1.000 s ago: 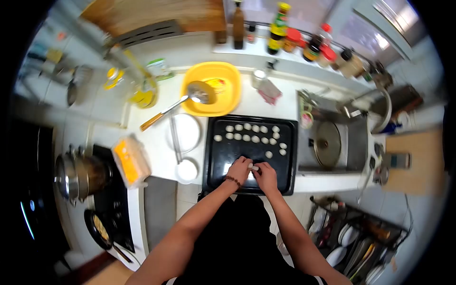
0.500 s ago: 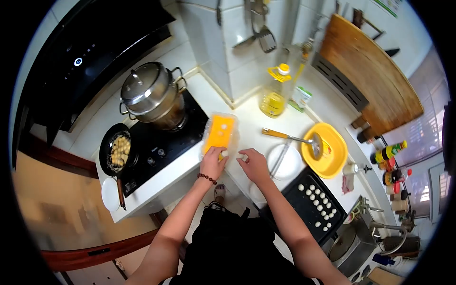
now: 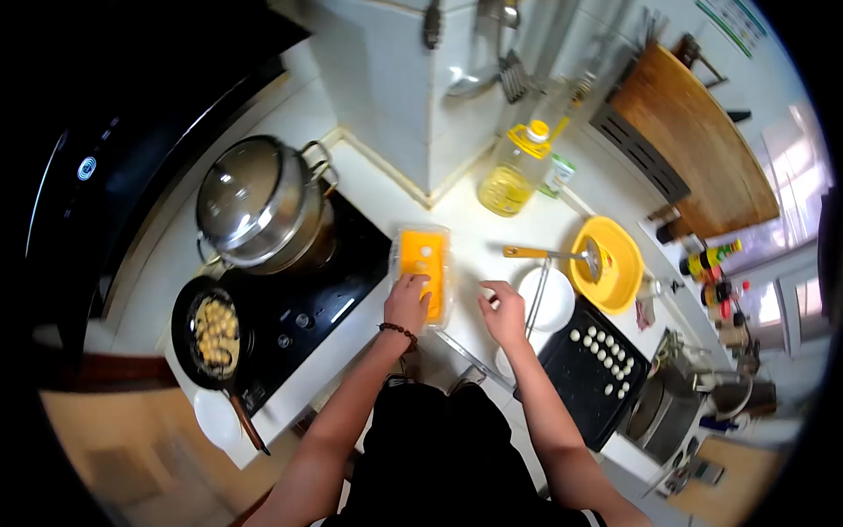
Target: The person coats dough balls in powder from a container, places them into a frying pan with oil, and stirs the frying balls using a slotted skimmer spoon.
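Observation:
My left hand [image 3: 407,303], with a beaded bracelet at the wrist, rests over the near part of an orange block in clear plastic packaging [image 3: 423,255]. Its fingers are partly hidden, and whether they grip anything is unclear. My right hand [image 3: 502,311] is over the counter to the right of the package, fingers curled and apart, nothing visible in them. Nearest to it are a white plate [image 3: 555,300] with a thin metal utensil lying across it and a black tray [image 3: 571,386] holding several small white balls.
A steamer pot [image 3: 255,206] and a frying pan of small browned pieces [image 3: 211,338] stand at the left. Behind the package is an oil bottle [image 3: 507,186]. A yellow basin [image 3: 613,285] holds a slotted ladle [image 3: 593,257]; the sink [image 3: 672,417] lies at the right.
The view has turned left toward the stove. Both hands have left the tray, where they held a small white piece a second ago; my left hand has moved onto the package.

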### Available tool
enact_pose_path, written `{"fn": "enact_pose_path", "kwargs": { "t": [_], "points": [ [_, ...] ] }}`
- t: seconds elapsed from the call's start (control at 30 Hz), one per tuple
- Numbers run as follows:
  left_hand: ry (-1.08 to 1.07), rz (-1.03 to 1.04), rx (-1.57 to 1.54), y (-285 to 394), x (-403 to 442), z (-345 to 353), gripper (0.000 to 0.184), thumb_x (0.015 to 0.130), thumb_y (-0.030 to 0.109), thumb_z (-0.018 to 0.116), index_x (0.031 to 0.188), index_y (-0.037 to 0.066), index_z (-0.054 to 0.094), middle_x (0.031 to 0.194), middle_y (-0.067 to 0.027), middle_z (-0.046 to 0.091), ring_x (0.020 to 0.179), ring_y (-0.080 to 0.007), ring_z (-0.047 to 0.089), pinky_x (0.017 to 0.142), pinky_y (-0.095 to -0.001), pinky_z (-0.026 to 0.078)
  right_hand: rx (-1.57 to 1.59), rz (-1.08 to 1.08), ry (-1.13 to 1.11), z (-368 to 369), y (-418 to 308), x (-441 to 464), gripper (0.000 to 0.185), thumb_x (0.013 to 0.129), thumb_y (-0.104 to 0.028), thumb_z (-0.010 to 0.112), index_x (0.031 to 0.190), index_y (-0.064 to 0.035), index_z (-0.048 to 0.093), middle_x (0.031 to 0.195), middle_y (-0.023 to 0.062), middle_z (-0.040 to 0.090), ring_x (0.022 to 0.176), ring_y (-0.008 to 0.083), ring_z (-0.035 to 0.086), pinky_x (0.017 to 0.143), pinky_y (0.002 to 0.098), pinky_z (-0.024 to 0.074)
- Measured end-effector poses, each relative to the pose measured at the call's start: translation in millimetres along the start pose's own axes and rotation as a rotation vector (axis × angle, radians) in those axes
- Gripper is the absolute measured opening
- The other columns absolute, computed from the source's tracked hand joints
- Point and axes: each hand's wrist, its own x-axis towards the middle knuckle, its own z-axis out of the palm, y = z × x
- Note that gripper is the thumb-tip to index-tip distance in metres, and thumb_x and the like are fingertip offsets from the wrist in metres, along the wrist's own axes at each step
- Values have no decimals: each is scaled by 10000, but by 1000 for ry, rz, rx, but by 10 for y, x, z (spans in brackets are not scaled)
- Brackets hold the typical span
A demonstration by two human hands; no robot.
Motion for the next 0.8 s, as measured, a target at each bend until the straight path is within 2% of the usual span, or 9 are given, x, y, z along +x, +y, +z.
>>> {"fn": "enact_pose_path", "kwargs": {
  "t": [0.13,0.17,0.3,0.4,0.53,0.63,0.7,0.77,0.8],
  "points": [
    [-179,216,-35,623,-193,521,286,895,200,758,1162,116,698,1174,-98,652,1094,-340,636,923,-438,535,1,225,201,-679,683,-684,253,846,-87,770,1086,-8,750,1037,164,746,764,263,721,737,376,570],
    [-223,256,-45,791,-277,707,286,895,200,758,1162,116,698,1174,-98,652,1094,-340,636,923,-438,535,-21,337,238,-861,832,-882,251,846,-90,775,1082,-10,751,1045,161,748,760,261,720,736,373,573],
    [-473,428,-133,1482,-647,1468,298,899,208,751,1173,109,690,1167,-103,650,1101,-338,631,928,-438,534,-48,561,458,-1430,1700,-1765,261,834,-92,790,1081,-17,753,1045,156,747,762,259,723,752,370,581],
    [-629,523,-140,1922,-931,2108,296,903,204,745,1164,82,678,1145,-112,646,1098,-344,629,948,-435,526,-100,731,525,-1891,2200,-2326,282,816,-86,809,1085,-19,751,1029,160,740,783,270,727,771,391,580],
    [-757,621,-90,2443,-1316,3072,318,907,185,742,1191,70,658,1166,-131,630,1123,-351,623,957,-435,524,-232,705,557,-2353,3078,-2870,350,781,-74,842,1111,-21,742,1007,159,727,787,278,723,775,390,585],
    [-911,586,79,2835,-1607,3691,375,907,159,741,1252,63,630,1213,-141,610,1158,-349,612,972,-439,523,-283,676,556,-2579,3568,-3066,435,782,-57,826,1198,-37,700,1137,148,682,849,289,698,812,411,575],
    [-905,612,118,2968,-1839,4117,447,901,160,741,1304,60,576,1246,-157,584,1176,-368,596,986,-449,534,-274,687,542,-2774,3682,-3107,447,783,-33,798,1215,-52,684,1152,148,667,910,340,680,848,432,565],
    [-919,658,116,3166,-1983,4372,467,897,152,742,1314,43,561,1254,-171,574,1183,-373,593,978,-452,541,-196,777,423,-2893,3907,-3152,461,819,-79,783,1264,-107,663,1267,131,635,1106,396,653,940,482,547],
    [-944,645,181,3279,-2058,4466,469,907,145,740,1331,49,565,1273,-170,569,1202,-371,587,987,-452,534,-211,763,392,-2931,3974,-3149,455,820,-81,777,1258,-96,658,1244,142,637,1090,398,659,923,485,554]
  ]
}}
